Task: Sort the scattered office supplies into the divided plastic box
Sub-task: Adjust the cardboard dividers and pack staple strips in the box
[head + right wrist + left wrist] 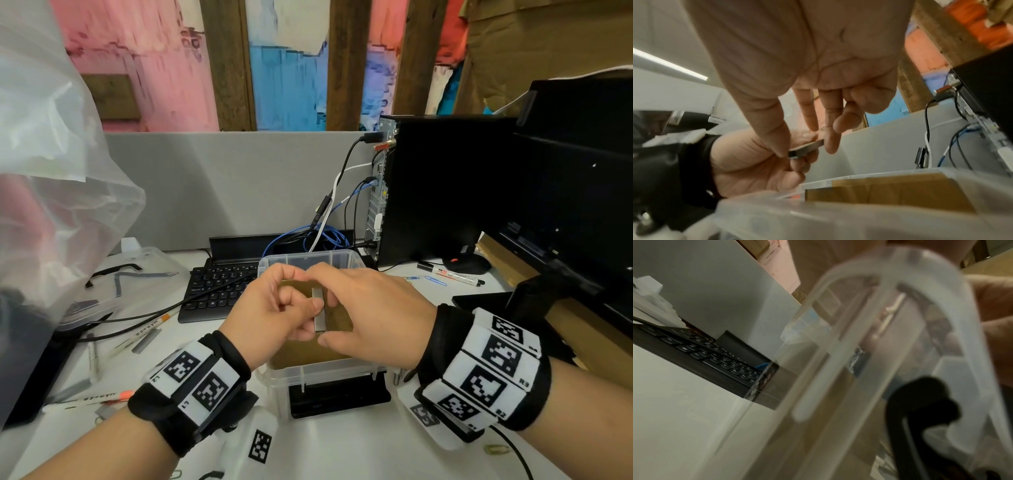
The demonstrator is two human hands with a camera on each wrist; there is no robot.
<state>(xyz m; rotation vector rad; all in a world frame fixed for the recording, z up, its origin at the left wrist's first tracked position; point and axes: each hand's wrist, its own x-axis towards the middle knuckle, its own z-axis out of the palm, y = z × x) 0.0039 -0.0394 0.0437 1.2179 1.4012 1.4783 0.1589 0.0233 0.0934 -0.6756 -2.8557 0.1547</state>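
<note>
Both wrists, wrapped in black bands with square printed markers, fill the bottom of the head view. Above them the left hand [274,308] and right hand [363,308] meet over the clear plastic box [318,371] at the centre of the frame. Together they hold a strip of staples [319,310] — a slim grey metal bar, standing nearly upright in the head view. The left hand's curled fingers pinch it from the left; in the right wrist view the right thumb and a fingertip [831,142] touch the two ends of the bar [807,148], the other fingers loosely bent.

Brown cardboard [890,193] lines the inside of the box, which sits on the white bench [342,445].

At lower left of the head view lie more staple strips [145,341] and white pens [150,329] — scattered on the bench. A black keyboard [219,287] sits left of the box. At right of centre lie a blue paper clip [435,280] and a marker [452,274], beside the black computer tower [438,192].
</note>
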